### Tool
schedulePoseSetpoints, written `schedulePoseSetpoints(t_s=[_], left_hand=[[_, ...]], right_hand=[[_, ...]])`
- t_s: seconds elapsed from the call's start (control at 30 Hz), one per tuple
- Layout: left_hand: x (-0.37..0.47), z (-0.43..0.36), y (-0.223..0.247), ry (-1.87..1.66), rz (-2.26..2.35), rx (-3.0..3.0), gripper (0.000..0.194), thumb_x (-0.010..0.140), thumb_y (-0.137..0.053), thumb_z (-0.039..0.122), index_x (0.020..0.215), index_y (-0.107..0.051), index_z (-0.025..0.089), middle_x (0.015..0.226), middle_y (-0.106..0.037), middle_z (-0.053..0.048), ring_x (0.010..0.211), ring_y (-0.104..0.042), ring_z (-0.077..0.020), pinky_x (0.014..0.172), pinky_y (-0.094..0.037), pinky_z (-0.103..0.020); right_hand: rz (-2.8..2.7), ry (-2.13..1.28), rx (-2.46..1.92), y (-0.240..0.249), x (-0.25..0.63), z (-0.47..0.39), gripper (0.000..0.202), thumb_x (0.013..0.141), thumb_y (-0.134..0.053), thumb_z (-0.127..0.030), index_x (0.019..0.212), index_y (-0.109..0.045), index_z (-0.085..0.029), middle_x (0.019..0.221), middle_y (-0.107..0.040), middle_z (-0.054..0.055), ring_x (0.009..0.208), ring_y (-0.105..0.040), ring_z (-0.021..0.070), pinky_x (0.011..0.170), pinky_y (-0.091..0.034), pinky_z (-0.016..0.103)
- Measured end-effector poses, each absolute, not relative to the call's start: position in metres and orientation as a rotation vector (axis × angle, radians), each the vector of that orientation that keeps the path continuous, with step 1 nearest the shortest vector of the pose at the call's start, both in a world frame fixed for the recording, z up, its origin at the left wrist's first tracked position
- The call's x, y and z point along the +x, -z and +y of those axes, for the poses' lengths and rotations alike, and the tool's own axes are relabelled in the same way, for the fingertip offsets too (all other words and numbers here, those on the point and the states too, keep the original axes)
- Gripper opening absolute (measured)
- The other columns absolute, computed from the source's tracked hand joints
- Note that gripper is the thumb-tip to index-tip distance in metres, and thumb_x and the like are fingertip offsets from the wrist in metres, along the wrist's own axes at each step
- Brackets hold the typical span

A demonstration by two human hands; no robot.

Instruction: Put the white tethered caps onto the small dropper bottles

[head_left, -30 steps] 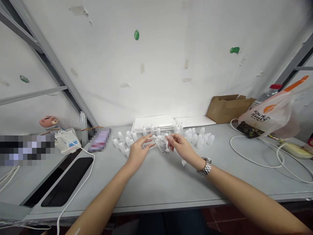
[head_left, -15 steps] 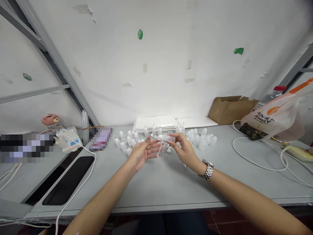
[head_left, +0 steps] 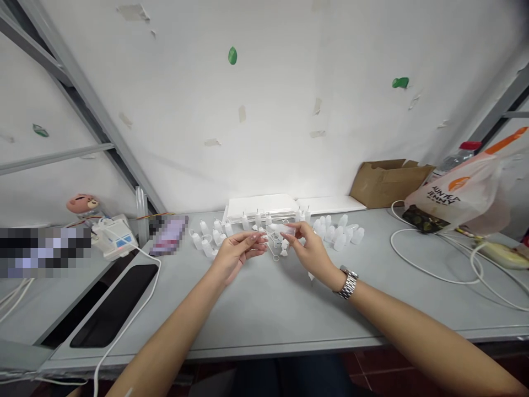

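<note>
My right hand (head_left: 308,248), with a metal watch on its wrist, pinches a small translucent bottle (head_left: 283,229) lying sideways between thumb and fingers. Just left of it, my left hand (head_left: 239,251) is closed, thumb against index finger; whatever its fingertips hold is too small to make out. Small white caps with ring loops (head_left: 276,257) lie on the table behind and between the hands. Several bottles with thin tips (head_left: 204,227) stand at the left and back. Another group of translucent bottles (head_left: 339,241) sits right of my right hand.
White sheets or boards (head_left: 264,205) lie against the wall. At the right are a cardboard box (head_left: 384,184), a plastic bag (head_left: 458,193) and looped white cable (head_left: 430,281). A black phone-like slab (head_left: 115,306), a white device (head_left: 118,237) and a cable are at the left.
My left hand's spread fingers have closed together, thumb meeting index finger. My right hand still holds the bottle in about the same place. The view has shifted slightly.
</note>
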State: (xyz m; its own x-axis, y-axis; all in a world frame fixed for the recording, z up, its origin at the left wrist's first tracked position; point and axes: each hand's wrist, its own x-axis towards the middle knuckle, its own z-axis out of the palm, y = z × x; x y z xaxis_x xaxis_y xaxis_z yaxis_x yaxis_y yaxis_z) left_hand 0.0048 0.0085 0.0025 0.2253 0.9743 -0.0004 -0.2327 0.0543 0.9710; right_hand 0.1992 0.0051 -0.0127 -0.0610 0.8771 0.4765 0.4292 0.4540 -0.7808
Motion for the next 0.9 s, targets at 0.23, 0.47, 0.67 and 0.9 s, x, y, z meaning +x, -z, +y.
schedulePoseSetpoints(t_s=[0.23,0.47,0.67,0.9], left_hand=[[0.005,0.009,-0.003,-1.207,0.864,1.029,0.027,0.064,-0.073,0.026,0.088,-0.068,0.016,0.091,-0.071,-0.007,0.087,-0.066,-0.018,0.086,-0.051,-0.031],[0.004,0.013,-0.002,-1.288,0.908,0.863,0.027,0.056,-0.077,0.032,0.07,-0.067,0.011,0.065,-0.069,-0.004,0.061,-0.065,-0.0119,0.06,-0.054,-0.02],[0.003,0.015,-0.002,-1.326,0.881,0.852,0.026,0.051,-0.08,0.026,0.07,-0.068,0.013,0.063,-0.069,-0.003,0.06,-0.065,-0.0109,0.059,-0.054,-0.018],[0.009,0.001,-0.003,-1.46,1.027,1.326,0.009,0.064,-0.071,0.023,0.067,-0.069,0.015,0.067,-0.068,-0.003,0.057,-0.065,-0.0144,0.061,-0.055,-0.026]], right_hand=[[-1.554,-0.812,-1.096,0.01,0.197,0.004,0.028,0.082,-0.05,-0.043,0.095,-0.05,-0.019,0.077,-0.057,0.002,0.067,-0.055,0.014,0.066,-0.045,0.03],[-1.489,-0.947,-0.964,0.008,0.195,-0.002,0.027,0.081,-0.052,-0.042,0.095,-0.049,-0.019,0.075,-0.056,0.001,0.062,-0.054,0.012,0.06,-0.047,0.028],[-1.49,-0.991,-0.895,0.005,0.194,-0.006,0.025,0.081,-0.053,-0.04,0.096,-0.05,-0.02,0.075,-0.057,0.001,0.06,-0.056,0.0114,0.057,-0.047,0.028],[-1.6,-0.874,-0.857,-0.001,0.195,-0.012,0.02,0.082,-0.053,-0.035,0.096,-0.052,-0.021,0.075,-0.056,0.0,0.065,-0.055,0.0124,0.061,-0.047,0.029]])
